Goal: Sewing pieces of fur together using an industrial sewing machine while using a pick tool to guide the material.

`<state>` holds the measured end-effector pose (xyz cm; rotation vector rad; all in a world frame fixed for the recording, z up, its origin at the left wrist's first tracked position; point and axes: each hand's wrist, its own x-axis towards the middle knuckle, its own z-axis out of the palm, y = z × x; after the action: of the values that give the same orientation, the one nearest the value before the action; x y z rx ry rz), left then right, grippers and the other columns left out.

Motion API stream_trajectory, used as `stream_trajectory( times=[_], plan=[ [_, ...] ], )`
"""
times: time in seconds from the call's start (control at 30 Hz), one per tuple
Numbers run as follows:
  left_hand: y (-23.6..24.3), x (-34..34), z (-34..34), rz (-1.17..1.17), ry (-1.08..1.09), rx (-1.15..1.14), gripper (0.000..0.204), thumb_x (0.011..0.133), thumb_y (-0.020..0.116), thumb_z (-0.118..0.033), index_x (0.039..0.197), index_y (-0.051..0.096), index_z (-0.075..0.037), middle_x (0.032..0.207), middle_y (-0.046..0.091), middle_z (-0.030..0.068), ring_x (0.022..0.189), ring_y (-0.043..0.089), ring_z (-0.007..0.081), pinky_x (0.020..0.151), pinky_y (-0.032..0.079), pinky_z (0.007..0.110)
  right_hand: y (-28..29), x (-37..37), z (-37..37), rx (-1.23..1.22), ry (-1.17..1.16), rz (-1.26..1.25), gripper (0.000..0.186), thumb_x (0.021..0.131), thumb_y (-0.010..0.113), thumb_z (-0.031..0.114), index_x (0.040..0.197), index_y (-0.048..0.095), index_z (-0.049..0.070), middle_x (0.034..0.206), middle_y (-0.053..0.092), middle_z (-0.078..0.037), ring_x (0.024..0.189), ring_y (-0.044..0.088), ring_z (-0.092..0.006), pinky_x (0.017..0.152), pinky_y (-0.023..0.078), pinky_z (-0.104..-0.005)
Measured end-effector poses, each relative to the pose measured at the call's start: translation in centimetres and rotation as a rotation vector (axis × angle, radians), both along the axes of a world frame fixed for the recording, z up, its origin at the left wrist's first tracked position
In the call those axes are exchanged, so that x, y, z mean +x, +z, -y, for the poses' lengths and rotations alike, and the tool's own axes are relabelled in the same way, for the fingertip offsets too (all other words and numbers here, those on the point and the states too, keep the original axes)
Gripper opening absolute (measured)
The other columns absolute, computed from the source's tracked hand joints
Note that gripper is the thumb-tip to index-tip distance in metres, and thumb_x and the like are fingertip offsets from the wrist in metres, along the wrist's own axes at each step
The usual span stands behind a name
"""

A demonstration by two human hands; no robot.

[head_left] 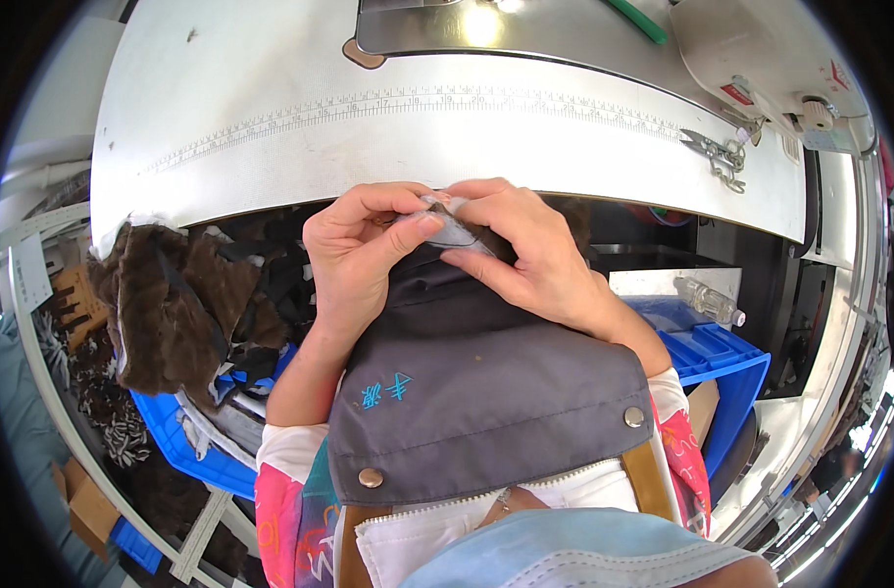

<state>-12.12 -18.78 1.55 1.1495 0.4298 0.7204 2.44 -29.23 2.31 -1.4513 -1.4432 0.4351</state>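
A small piece of grey fabric with dark fur showing at its edge (445, 231) is held up just in front of the table's near edge, above my dark apron (486, 402). My left hand (359, 240) pinches it from the left between thumb and fingers. From the other side my right hand (530, 240) grips it, thumb below and fingers above. The fingertips of both hands come close together at its top. Part of the piece is hidden behind the fingers.
A white table (261, 69) with a printed ruler scale lies ahead. Metal scissors (717, 157) rest at its right, near a sewing machine (770, 59). Brown fur pieces (163, 304) overhang a blue bin (182, 446) on the left. Another blue bin (726, 367) and a plastic bottle (707, 300) are right.
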Motion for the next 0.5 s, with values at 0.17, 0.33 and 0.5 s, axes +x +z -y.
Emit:
stream_trajectory(
  times=[0.17,0.33,0.5],
  plan=[
    [-0.1,0.2,0.3,0.02,0.002,-0.026,0.016,0.078,0.065,0.008,0.094,0.061,0.006,0.095,0.064,0.0156,0.089,0.062,0.0175,0.08,0.051,0.027,-0.4,0.7,0.3,-0.025,0.058,-0.034,0.025,0.069,0.072,0.001,0.09,0.061,0.003,0.094,0.059,-0.011,0.08,0.06,-0.0274,0.066,0.049,-0.0335],
    [1.9,0.4,-0.6,-0.103,-0.068,-0.059,0.021,0.078,0.066,0.006,0.099,0.063,0.005,0.099,0.062,0.0122,0.091,0.059,0.0146,0.082,0.047,0.025,-0.1,0.5,0.1,0.079,-0.001,0.134,0.025,0.067,0.073,0.001,0.089,0.061,0.003,0.092,0.059,-0.011,0.077,0.06,-0.0268,0.065,0.049,-0.0331],
    [1.8,-0.2,-1.6,-0.205,-0.179,0.204,0.02,0.077,0.067,0.006,0.097,0.066,0.004,0.097,0.061,0.0074,0.089,0.057,0.0122,0.078,0.046,0.024,-0.4,0.2,-0.2,0.088,0.003,0.029,0.025,0.067,0.073,0.0,0.088,0.06,0.002,0.091,0.06,-0.011,0.073,0.06,-0.0257,0.062,0.049,-0.0323]
  ],
)
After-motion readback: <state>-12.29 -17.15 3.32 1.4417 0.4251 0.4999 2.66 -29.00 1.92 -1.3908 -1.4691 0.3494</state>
